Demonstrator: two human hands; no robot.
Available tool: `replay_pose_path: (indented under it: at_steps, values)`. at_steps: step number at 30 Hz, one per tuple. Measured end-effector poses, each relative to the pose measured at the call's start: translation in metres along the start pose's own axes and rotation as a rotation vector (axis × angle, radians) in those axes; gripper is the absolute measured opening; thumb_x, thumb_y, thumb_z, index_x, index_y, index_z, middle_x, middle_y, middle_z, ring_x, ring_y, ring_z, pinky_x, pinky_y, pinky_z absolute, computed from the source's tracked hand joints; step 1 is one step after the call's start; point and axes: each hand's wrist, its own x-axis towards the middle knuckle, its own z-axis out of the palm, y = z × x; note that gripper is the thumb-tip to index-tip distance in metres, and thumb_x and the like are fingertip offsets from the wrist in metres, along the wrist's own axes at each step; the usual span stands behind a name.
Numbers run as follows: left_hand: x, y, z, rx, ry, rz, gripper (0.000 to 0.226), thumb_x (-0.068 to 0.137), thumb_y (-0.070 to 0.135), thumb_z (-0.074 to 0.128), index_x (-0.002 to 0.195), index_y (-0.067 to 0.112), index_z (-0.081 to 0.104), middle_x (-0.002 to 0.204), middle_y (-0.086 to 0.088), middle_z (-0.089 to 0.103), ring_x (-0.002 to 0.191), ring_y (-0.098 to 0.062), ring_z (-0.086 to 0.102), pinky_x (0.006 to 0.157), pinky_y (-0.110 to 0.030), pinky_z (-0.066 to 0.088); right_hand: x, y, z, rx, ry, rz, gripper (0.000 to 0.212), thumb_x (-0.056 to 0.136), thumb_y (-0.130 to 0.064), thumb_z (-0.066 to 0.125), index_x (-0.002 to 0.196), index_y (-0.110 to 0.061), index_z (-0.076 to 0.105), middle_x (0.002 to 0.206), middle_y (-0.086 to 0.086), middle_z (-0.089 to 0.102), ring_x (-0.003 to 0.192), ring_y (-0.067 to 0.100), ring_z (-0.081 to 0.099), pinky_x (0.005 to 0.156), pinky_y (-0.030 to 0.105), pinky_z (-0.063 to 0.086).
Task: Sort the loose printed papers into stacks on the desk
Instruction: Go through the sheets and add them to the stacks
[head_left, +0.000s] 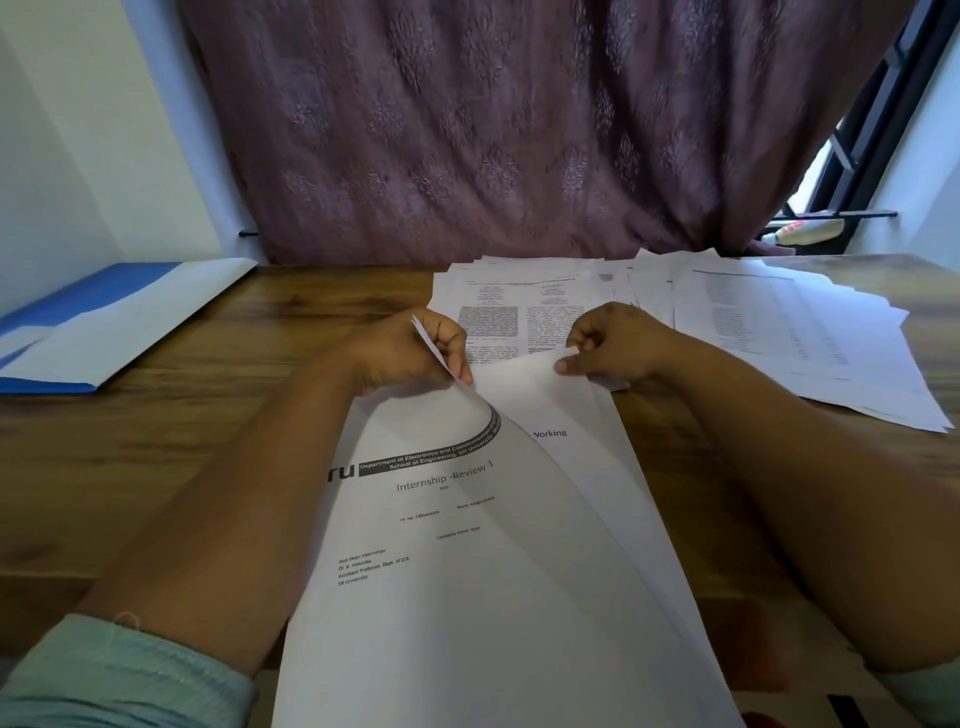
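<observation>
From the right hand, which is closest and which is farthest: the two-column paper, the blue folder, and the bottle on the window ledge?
In the head view, from the right hand:
1. Two-column paper, right beside it, just left and behind.
2. Bottle, back right on the window ledge.
3. Blue folder, far left on the desk.

Wood-grain table. Mauve patterned curtain hangs behind it, white wall at left. Dark-framed window at right, daylight coming through the gap.

head: worn on head | faces forward-down | close over desk | single view
</observation>
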Motion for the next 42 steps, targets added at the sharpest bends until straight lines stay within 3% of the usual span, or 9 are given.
replay_pose_path:
  at_steps: [4,7,9,13,16,22,28,37,42]
  values:
    - [-0.002,0.004,0.002,0.005,0.099,0.087,0.040,0.066,-0.013,0.075,0.059,0.025,0.065,0.119,-0.003,0.065,0.115,-0.013,0.060,0.099,-0.028,0.047,-0.010,-0.016,-0.008,0.419,0.071,-0.130,0.026,0.092,-0.029,0.065,0.087,-0.004,0.070,0.079,0.008,0.069,0.070,0.016,0.061,0.076,0.038,0.056]
    - [-0.004,0.011,0.002,-0.057,0.114,0.037,0.036,0.074,-0.026,0.062,0.066,0.008,0.057,0.081,0.015,0.069,0.076,0.006,0.064,0.065,-0.009,0.047,-0.017,-0.029,-0.011,0.907,-0.162,-0.158,0.027,0.100,-0.025,0.049,0.097,-0.007,0.070,0.083,0.008,0.072,0.073,0.014,0.067,0.066,0.023,0.057]
    - [-0.005,0.013,0.001,-0.007,0.092,0.008,0.029,0.079,-0.022,0.060,0.072,0.005,0.055,0.065,0.003,0.060,0.054,0.001,0.056,0.050,-0.013,0.043,-0.014,-0.027,-0.016,1.030,-0.183,-0.126,0.031,0.102,-0.026,0.043,0.100,-0.006,0.068,0.084,0.011,0.073,0.074,0.018,0.070,0.062,0.021,0.057]
    - [-0.009,0.016,0.000,-0.068,0.077,0.052,0.028,0.077,-0.026,0.060,0.084,0.001,0.053,0.068,-0.009,0.060,0.057,-0.004,0.060,0.054,-0.013,0.046,-0.003,0.001,-0.019,0.313,0.088,-0.042,0.028,0.102,-0.023,0.047,0.097,-0.006,0.068,0.092,0.012,0.070,0.085,0.026,0.066,0.076,0.028,0.056]
    - [-0.007,0.014,0.000,-0.012,0.043,0.069,0.032,0.078,-0.028,0.058,0.089,0.002,0.058,0.066,-0.004,0.063,0.058,-0.002,0.060,0.059,-0.013,0.047,-0.003,0.014,-0.021,-0.052,-0.043,0.003,0.025,0.090,-0.034,0.067,0.086,-0.010,0.069,0.084,0.001,0.068,0.082,0.018,0.062,0.074,0.026,0.048]
    - [0.000,0.001,-0.006,0.016,0.002,0.087,0.051,0.083,-0.023,0.059,0.072,0.025,0.073,0.070,-0.002,0.068,0.062,-0.003,0.062,0.065,-0.015,0.052,-0.004,0.011,-0.022,-0.001,-0.204,0.099,0.040,0.065,-0.034,0.088,0.096,-0.016,0.069,0.088,-0.009,0.063,0.088,0.018,0.063,0.086,0.033,0.052]
    - [0.001,0.002,-0.002,0.010,-0.001,0.053,0.044,0.080,-0.023,0.061,0.077,0.020,0.072,0.077,-0.012,0.062,0.069,-0.020,0.054,0.073,-0.030,0.047,-0.006,0.008,-0.022,0.130,-0.265,0.023,0.017,0.080,-0.024,0.078,0.093,-0.014,0.074,0.075,-0.003,0.070,0.064,0.009,0.062,0.065,0.022,0.051]
    - [0.002,0.006,-0.002,-0.057,-0.019,0.051,0.058,0.073,-0.015,0.064,0.114,0.026,0.058,0.081,-0.017,0.051,0.079,-0.028,0.043,0.080,-0.039,0.036,-0.013,0.000,-0.030,0.709,-0.268,-0.065,0.024,0.096,-0.016,0.054,0.114,-0.011,0.069,0.109,0.004,0.074,0.097,0.017,0.071,0.076,0.025,0.057]
    - [0.003,0.004,0.002,0.021,0.058,0.007,0.041,0.071,0.000,0.075,0.108,0.017,0.071,0.094,0.008,0.072,0.090,-0.011,0.067,0.088,-0.033,0.055,-0.014,-0.002,-0.030,0.752,-0.274,-0.049,0.024,0.095,-0.015,0.055,0.113,-0.009,0.069,0.108,0.006,0.074,0.093,0.016,0.072,0.074,0.025,0.058]
